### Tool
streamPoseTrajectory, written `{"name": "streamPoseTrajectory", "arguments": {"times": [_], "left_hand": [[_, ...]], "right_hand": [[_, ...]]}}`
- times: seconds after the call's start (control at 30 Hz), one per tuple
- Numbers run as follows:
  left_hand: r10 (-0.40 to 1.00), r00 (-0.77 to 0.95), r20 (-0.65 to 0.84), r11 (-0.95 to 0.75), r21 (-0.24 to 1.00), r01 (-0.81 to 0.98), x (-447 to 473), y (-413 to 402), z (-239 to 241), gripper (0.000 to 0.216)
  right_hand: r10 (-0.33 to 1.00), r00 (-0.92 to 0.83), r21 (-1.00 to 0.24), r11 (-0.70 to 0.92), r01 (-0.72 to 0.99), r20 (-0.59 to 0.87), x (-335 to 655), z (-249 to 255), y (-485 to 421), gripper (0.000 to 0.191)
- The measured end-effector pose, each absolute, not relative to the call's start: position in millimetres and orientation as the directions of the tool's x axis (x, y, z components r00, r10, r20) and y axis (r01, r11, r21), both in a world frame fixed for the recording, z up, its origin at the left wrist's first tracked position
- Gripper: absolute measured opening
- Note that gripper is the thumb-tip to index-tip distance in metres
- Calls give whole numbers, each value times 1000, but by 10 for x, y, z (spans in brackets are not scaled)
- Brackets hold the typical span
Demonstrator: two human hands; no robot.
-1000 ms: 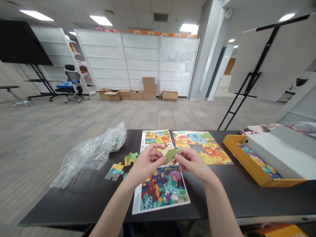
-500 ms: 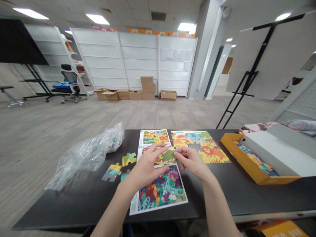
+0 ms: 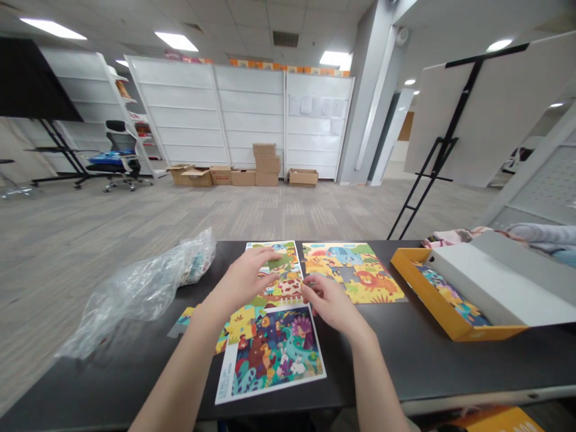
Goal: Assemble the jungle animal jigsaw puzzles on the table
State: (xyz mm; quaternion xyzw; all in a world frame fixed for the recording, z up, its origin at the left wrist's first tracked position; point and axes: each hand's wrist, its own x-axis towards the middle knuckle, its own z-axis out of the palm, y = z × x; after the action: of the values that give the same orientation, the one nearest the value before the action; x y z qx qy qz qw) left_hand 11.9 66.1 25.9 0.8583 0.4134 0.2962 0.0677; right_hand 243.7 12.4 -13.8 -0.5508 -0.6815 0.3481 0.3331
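My left hand (image 3: 246, 281) is closed on a green puzzle piece (image 3: 282, 261), held between thumb and fingers above the upper picture sheet (image 3: 291, 288). My right hand (image 3: 332, 303) is at that sheet's right edge, fingers loosely curled with a gap by the thumb and no piece visible in them. Right of the sheet lies a partly assembled animal puzzle (image 3: 382, 291), with a dark gap near its middle. Below my hands is a dark forest picture sheet (image 3: 288, 354). A yellow puzzle piece (image 3: 240, 324) overlaps its upper left; other loose pieces are partly hidden by my left arm.
A crumpled clear plastic bag (image 3: 135, 306) lies on the left of the black table (image 3: 351, 378). At right, an orange-edged box (image 3: 450, 312) holds more pieces beside a white lid or tray (image 3: 499, 282). Folded cloth (image 3: 454, 237) is behind it.
The green piece has passed from between both hands to my left hand, which moved left and up. My right hand has let go of it. The view has shifted slightly to the right.
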Motion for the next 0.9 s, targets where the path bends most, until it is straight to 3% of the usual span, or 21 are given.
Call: {"name": "streamPoseTrajectory", "arguments": {"times": [0.17, 0.37, 0.63, 0.9], "left_hand": [[753, 581, 308, -657, 377, 652, 393, 1330, 245, 27], [768, 600, 224, -635, 387, 669, 647, 1998, -7, 30], [748, 617, 247, -661, 371, 652, 669, 2167, -394, 31], [716, 652, 250, -696, 334, 636, 718, 2165, -474, 32]], "right_hand": [[964, -264, -668, 207, 714, 17, 2369, -117, 77, 14], [965, -261, -656, 188, 731, -15, 2353, -93, 82, 16], [970, -235, -573, 160, 804, -60, 2289, -33, 55, 18], [970, -233, -554, 159, 817, -67, 2262, 7, 29, 19]]}}
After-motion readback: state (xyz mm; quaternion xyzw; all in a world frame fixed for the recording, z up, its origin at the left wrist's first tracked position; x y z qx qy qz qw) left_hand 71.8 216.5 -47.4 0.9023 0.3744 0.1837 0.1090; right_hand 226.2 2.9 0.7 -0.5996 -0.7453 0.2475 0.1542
